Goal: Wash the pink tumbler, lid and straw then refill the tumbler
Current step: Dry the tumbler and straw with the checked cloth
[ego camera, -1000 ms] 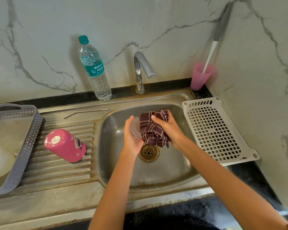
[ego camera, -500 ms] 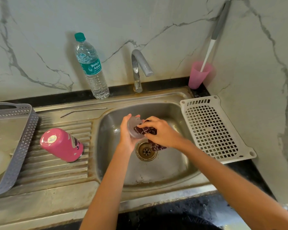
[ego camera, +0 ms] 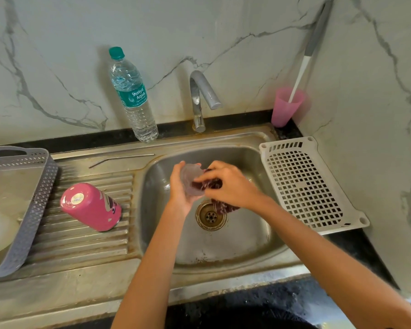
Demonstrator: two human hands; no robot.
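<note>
Left hand [ego camera: 180, 186] grips clear lid [ego camera: 191, 179] over sink [ego camera: 223, 248], catching drips; right hand [ego camera: 226, 184] clenches maroon cloth [ego camera: 220, 206], rubbing lid. Pink tumbler [ego camera: 91, 206] drains inverted.

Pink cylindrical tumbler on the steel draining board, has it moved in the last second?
No. The pink cylindrical tumbler sits on the same ridges of the steel draining board, just as near the grey perforated basket; only the camera shifted.

Pink tumbler [ego camera: 90, 206] upside-dn on drainboard [ego camera: 81, 243]; clear lid [ego camera: 191, 179] over sink [ego camera: 235, 245]; straw [ego camera: 121, 159] flat.
</note>
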